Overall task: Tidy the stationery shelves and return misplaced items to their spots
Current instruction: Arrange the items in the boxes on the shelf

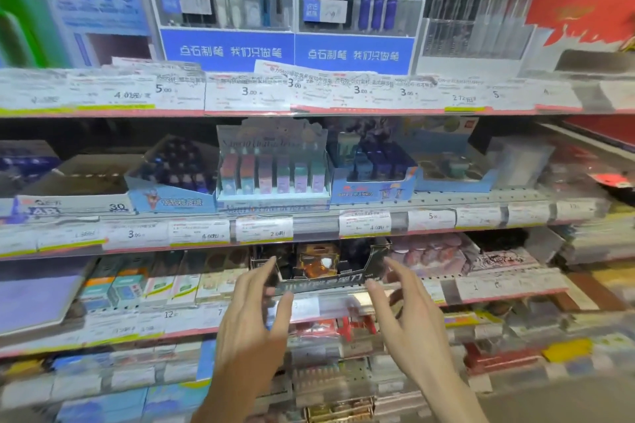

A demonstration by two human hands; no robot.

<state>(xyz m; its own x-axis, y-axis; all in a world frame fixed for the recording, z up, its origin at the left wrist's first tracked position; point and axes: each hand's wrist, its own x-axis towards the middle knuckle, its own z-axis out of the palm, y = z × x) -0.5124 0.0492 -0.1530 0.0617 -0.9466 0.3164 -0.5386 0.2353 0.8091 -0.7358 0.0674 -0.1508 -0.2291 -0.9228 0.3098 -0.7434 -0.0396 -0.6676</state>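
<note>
A black display box [319, 268] with an orange mask picture and white lettering stands on the third shelf down, at the middle. My left hand [256, 316] is at the box's left front corner with fingers spread, fingertips close to or touching it. My right hand [402, 312] is at its right front corner, fingers apart and curled. Neither hand holds anything. The view is blurred, so I cannot tell whether the fingers touch the box.
Above stands a shelf with a pastel eraser display box [273, 172], blue boxes [372, 168] and price labels [264, 228]. Pen racks with blue signs [288, 51] fill the top. Boxed items [130, 285] sit left of the black box, pink packs [429, 254] on its right.
</note>
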